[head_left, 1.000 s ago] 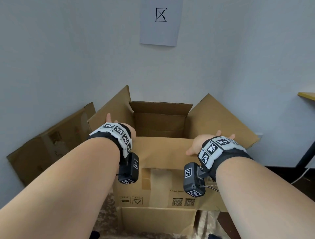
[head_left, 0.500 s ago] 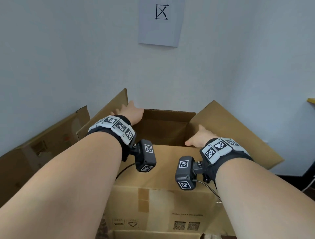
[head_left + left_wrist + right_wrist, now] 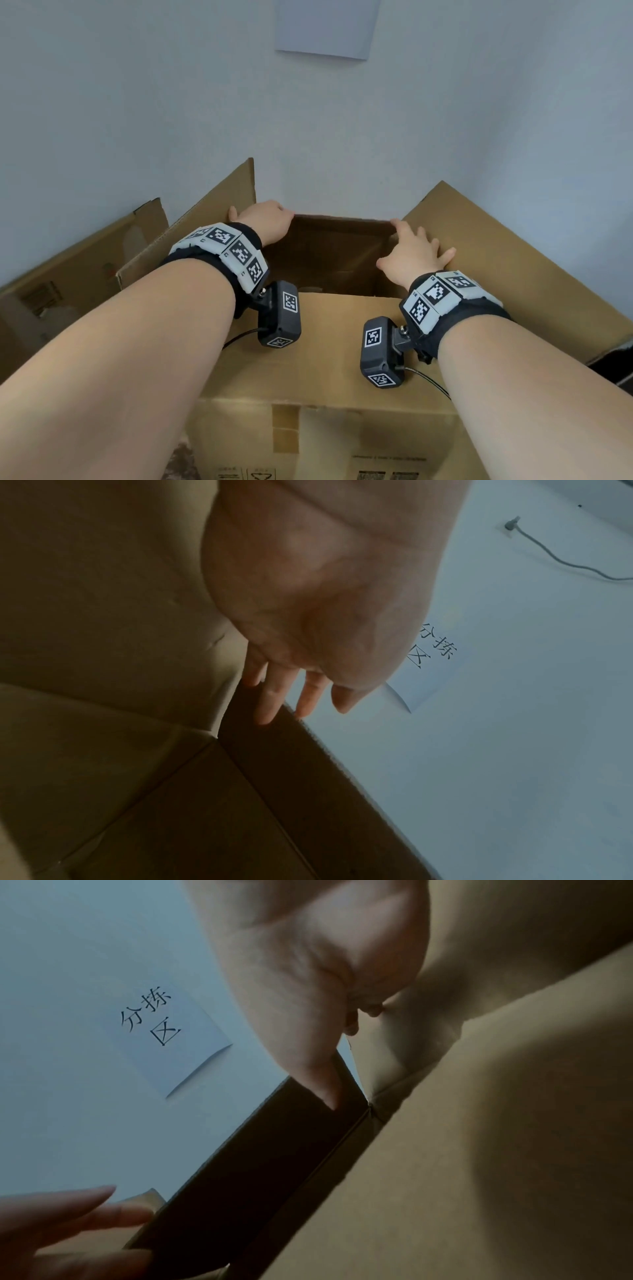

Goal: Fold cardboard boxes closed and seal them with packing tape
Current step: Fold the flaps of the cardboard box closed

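A large brown cardboard box (image 3: pixel 322 438) stands before me with its near flap (image 3: pixel 329 346) folded flat over the opening. The left side flap (image 3: pixel 205 236) and right side flap (image 3: pixel 507 274) stand up and lean outward. The far flap (image 3: pixel 342 240) stands upright, dark in shadow. My left hand (image 3: pixel 265 222) reaches its left end, with straight fingers (image 3: pixel 274 704) laid over the top edge. My right hand (image 3: pixel 412 251) is spread at the right end. One fingertip (image 3: pixel 325 1088) touches the far flap (image 3: pixel 274 1150), and the others lie on the right side flap.
A second, worn cardboard box (image 3: pixel 68 274) leans against the wall at the left. The white wall is close behind the box and carries a paper sign (image 3: pixel 323 29). A grey cable (image 3: pixel 555 555) runs along the wall. Dark floor (image 3: pixel 613 366) shows at the right.
Both hands left the near flap, which now lies flat, and reached forward to the two ends of the far flap. My head moved closer over the box.
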